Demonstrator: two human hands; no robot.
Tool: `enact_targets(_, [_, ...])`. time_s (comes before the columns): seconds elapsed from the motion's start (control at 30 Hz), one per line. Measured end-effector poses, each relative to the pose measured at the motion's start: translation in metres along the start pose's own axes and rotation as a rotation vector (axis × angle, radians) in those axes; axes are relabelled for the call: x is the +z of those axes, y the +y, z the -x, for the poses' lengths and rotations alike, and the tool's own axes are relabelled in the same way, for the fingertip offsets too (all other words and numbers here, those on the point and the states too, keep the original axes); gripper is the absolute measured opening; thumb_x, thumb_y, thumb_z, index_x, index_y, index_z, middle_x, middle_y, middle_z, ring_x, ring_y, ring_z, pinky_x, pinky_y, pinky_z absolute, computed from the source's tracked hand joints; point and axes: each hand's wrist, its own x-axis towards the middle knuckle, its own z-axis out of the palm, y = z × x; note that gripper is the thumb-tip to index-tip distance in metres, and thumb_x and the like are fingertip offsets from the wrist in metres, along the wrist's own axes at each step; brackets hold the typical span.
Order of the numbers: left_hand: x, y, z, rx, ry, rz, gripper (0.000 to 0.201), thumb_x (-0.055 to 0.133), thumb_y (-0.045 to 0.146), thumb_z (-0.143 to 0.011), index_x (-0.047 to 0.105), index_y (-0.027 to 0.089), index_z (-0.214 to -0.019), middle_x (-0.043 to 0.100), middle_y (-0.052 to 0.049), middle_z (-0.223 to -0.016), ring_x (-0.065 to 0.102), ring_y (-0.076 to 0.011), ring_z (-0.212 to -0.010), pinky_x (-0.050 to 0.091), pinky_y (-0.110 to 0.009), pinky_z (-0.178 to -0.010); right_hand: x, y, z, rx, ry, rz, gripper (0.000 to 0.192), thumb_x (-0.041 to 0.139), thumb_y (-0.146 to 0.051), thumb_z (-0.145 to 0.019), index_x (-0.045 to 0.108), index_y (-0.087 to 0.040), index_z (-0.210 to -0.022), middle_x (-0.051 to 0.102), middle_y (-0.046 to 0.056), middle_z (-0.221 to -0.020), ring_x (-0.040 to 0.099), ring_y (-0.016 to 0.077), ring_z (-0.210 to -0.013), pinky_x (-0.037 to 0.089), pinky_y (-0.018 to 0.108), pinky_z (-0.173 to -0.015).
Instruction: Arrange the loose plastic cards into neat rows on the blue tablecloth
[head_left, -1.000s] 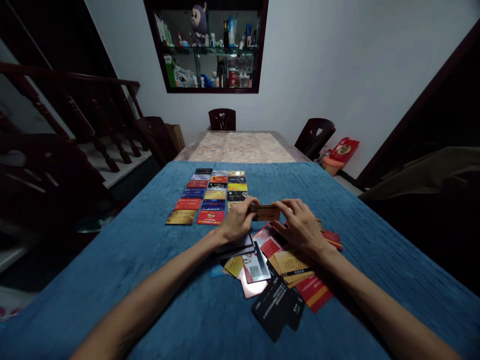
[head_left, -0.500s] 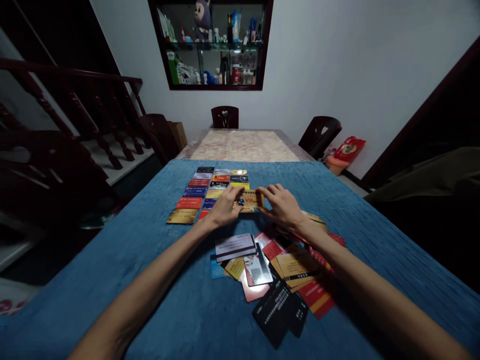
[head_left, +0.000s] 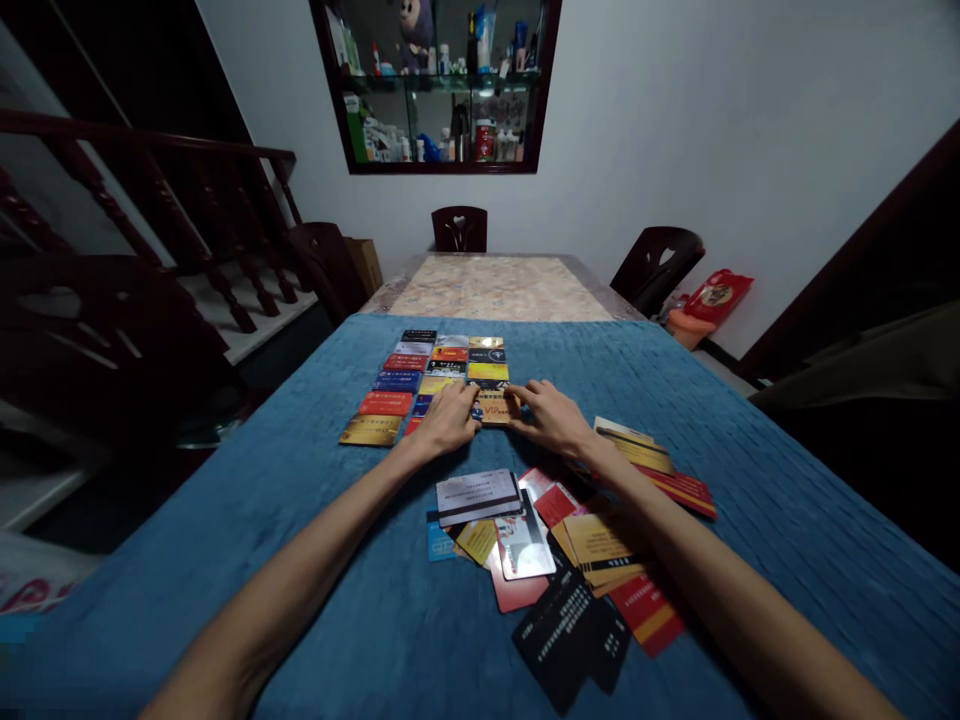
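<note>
A gold VIP card lies at the near end of the third column of cards, with fingers at both its ends. My left hand grips its left end, fingertips at the edge. On the right end, the thumb and fingers of my right hand pinch the card. To the left are neat columns of cards, among them a gold card, a red card and a blue card. Part of the middle column is hidden behind my left hand.
Nearer me lies a loose heap of cards, with a silver card, a black card and gold cards. A blue cloth covers the near table. Chairs stand around the far end.
The gold VIP card has come down level with the column, my hands still at its ends. The view has shifted slightly, and more cards show beside my right forearm.
</note>
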Motion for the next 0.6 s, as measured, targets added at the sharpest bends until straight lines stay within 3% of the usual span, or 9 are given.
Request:
enact_targets(0.3, [-0.003,0.008,0.003,-0.058,-0.104,-0.137,0.032,0.063,0.019,-0.084,0.057,0.015,-0.115,0.054,-0.015,-0.121,0.048,-0.0333,-0.117,0.042,-0.048,-0.099,0.011,-0.002,-0.001,0.017,-0.047,-0.052,0.04,0.061,-0.036,-0.09,0.06,-0.023,-0.127,0.065,0.01,-0.107,0.057,0.0255,-0.098,0.043,0.031,-0.074])
enact_targets(0.6, [-0.007,0.015,0.006,-0.06,-0.177,-0.216,0.031,0.056,0.02,-0.088,0.056,0.015,-0.119,0.055,-0.017,-0.127,0.047,-0.0322,-0.123,0.039,-0.046,-0.102,0.012,-0.001,-0.004,0.046,-0.139,-0.058,0.047,0.058,-0.037,-0.092,0.055,-0.021,-0.136,0.063,0.012,-0.116,0.056,0.0255,-0.104,0.041,0.031,-0.081])
